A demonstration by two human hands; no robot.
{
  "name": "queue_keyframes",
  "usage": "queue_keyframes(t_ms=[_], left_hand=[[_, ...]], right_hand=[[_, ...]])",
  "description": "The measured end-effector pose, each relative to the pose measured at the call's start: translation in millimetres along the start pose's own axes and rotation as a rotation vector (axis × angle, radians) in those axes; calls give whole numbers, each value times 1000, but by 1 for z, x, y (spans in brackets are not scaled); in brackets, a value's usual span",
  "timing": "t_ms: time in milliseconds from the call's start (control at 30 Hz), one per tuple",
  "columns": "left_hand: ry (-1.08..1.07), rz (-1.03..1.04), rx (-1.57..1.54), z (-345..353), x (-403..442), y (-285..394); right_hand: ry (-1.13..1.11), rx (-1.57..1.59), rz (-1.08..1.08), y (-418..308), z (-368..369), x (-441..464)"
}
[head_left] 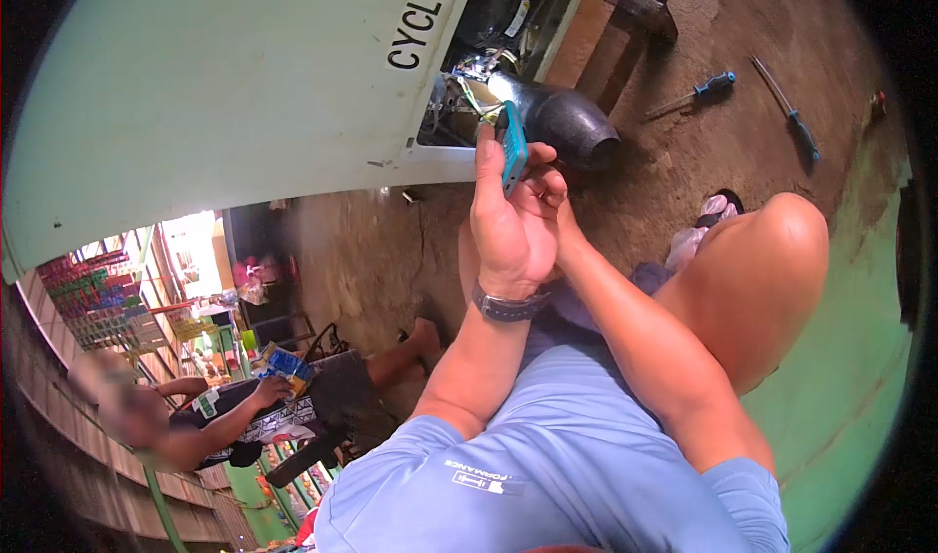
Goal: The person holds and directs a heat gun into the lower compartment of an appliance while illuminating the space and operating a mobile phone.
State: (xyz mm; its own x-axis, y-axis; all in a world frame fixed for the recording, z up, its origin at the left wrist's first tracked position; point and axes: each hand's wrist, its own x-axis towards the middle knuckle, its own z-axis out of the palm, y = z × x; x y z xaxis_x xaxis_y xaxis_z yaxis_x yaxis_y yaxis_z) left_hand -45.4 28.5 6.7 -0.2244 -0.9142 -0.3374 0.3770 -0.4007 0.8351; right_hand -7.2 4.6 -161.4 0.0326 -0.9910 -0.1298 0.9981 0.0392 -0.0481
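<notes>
My left hand, palm up with a dark watch on the wrist, grips a small teal keypad phone between thumb and fingers. The phone's top end points at an opening in the pale green machine panel. Inside the opening, wires show beside a brightly lit patch. A dark rounded cylinder sticks out of the opening just beyond the phone. My right hand is close against the left one and mostly hidden behind it, so its fingers cannot be made out for certain.
Two blue-handled screwdrivers, one shorter and one longer, lie on the brown floor. A metal beam stands by the opening. At left, another person sits holding a blue and yellow packet. My bent knee is at right.
</notes>
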Motion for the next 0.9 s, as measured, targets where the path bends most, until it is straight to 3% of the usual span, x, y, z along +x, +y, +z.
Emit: queue_keyframes(t_ms=[667,767,900], left_hand=[[-52,1,-99,-9,-9,15],[-53,9,-50,-11,-14,15],[-36,52,54,-18,-19,5]], right_hand=[[95,-275,-79,-9,0,-15],[92,-737,-170,-10,2,-21],[111,-267,-41,-23,2,-21]])
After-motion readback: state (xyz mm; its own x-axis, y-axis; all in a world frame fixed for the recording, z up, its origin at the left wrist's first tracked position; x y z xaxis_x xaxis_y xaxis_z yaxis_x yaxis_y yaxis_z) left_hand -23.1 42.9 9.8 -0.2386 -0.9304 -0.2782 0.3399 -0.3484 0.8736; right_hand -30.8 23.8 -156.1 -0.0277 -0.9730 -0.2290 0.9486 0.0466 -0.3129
